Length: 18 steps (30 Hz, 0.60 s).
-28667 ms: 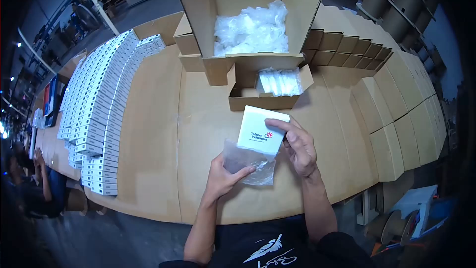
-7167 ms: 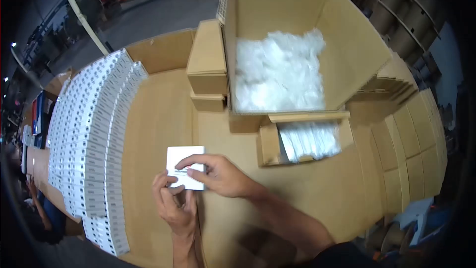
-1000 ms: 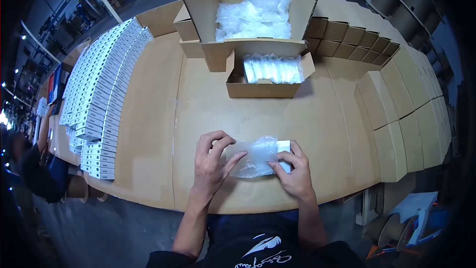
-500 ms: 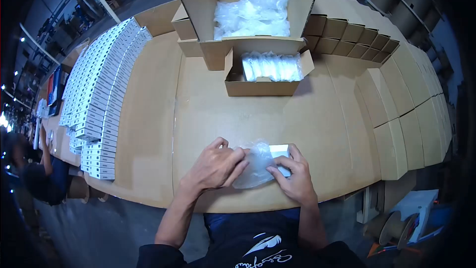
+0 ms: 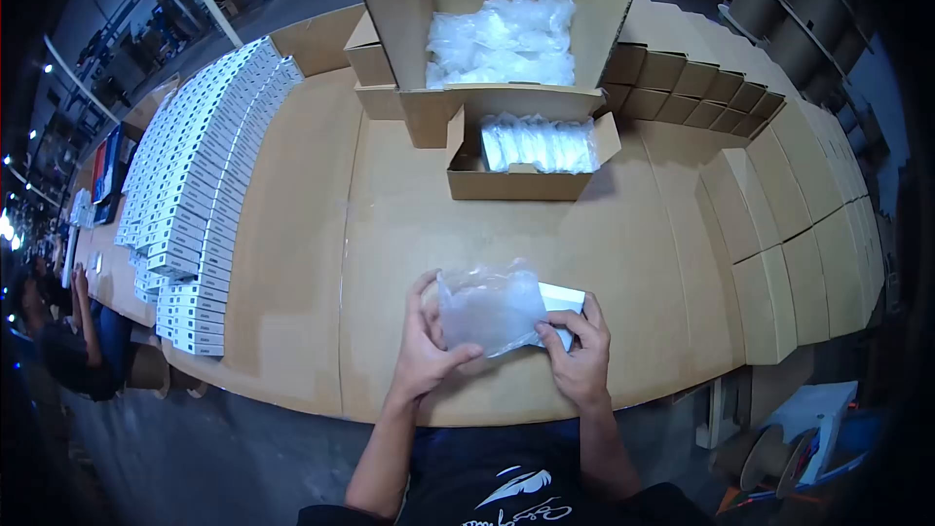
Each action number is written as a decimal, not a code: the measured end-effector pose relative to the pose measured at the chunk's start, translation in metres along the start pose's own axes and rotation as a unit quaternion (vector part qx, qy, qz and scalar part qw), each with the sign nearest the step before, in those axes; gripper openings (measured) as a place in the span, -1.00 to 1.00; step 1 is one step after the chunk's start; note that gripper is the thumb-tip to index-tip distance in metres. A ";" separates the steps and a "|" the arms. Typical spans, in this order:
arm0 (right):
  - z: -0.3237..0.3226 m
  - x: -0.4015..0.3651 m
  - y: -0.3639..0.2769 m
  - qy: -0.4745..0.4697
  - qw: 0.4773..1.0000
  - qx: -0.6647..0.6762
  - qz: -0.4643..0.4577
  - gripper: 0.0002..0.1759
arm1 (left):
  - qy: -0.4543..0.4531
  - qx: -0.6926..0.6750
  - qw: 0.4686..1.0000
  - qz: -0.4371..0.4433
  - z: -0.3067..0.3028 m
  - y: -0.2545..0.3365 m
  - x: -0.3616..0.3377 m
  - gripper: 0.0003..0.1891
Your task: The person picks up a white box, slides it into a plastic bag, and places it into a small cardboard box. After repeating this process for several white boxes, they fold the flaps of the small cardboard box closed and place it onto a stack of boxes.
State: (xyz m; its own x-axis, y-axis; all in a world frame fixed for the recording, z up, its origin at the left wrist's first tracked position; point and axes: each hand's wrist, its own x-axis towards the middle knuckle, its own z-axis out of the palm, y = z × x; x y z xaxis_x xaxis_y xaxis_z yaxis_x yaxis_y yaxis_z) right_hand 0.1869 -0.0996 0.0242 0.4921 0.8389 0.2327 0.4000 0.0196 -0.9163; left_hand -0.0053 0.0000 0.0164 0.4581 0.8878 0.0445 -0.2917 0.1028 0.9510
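A clear bubble-wrap bag is held above the front of the cardboard-topped table, its right end overlapping a small white box. My left hand has the bag's left side, thumb in front and fingers partly hidden behind the plastic. On the right, my right hand grips the white box, with thumb and fingertips by the bag's edge. How much of the box lies inside the bag is hard to make out.
Beyond my hands, an open carton holds a row of bubble-wrapped items. Behind it a bigger carton contains loose bubble bags. White boxes are stacked at left, brown cartons at right. Another person is at far left.
My left hand has gone from a pinch at the bag's edge to a wider hold on its left side. The bag is now flatter and more spread out. My right hand keeps the box.
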 end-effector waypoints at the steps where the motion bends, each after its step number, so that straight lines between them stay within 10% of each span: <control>1: 0.002 -0.001 0.000 -0.008 1.000 0.002 0.005 -0.90 | -0.024 -0.001 0.998 -0.054 -0.001 -0.002 -0.004 0.13; 6: 0.001 -0.002 0.001 -0.034 0.999 0.025 -0.021 -0.85 | 0.013 0.144 0.989 -0.007 0.010 0.000 -0.003 -0.31; 18: -0.028 0.062 -0.035 0.124 0.953 0.274 -0.048 -0.56 | -0.043 0.198 0.979 -0.010 0.010 -0.016 -0.021 -0.33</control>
State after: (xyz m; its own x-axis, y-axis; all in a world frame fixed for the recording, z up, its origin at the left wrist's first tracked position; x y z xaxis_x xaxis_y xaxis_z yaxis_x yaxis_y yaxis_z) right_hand 0.2256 -0.0634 0.0800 0.6690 0.6655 0.3309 0.0223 0.4270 -0.9040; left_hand -0.0018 -0.0244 0.0031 0.5345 0.8445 0.0339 0.0593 -0.0774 0.9952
